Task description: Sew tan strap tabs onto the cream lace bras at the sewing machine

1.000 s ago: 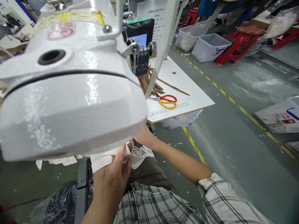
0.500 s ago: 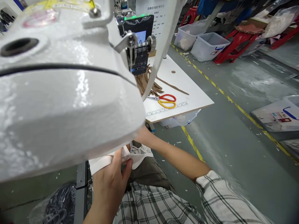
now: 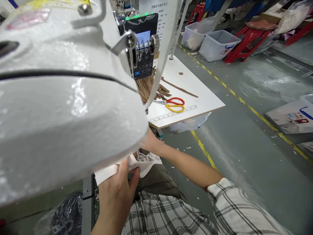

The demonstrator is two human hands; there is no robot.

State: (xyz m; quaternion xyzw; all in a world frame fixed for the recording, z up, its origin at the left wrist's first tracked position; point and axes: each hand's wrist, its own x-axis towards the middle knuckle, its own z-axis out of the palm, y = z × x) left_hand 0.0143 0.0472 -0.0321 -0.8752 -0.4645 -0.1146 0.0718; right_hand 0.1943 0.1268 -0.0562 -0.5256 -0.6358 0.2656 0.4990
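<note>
A big white sewing machine head (image 3: 61, 107) fills the left of the view. Below its front end my left hand (image 3: 117, 191) pinches a piece of white fabric with lace trim (image 3: 144, 163), thumb on top. My right forearm reaches in from the plaid sleeve (image 3: 234, 205), and my right hand (image 3: 149, 141) goes under the machine head, its fingers hidden. A wide white elastic band (image 3: 166, 42) hangs down past the machine's dark control panel (image 3: 143, 42).
A white table (image 3: 202, 98) behind holds red and yellow scissors (image 3: 173, 104), brown strips (image 3: 149, 86) and a printed ruler along its edge. Plastic bins (image 3: 218, 44) and red stools (image 3: 244, 45) stand at the back. Yellow floor tape (image 3: 244, 104) crosses the grey floor. A dark bag (image 3: 63, 215) lies lower left.
The view has drifted so the machine head looms larger and further left. Both hands stay at the white fabric under it, nearly unmoved.
</note>
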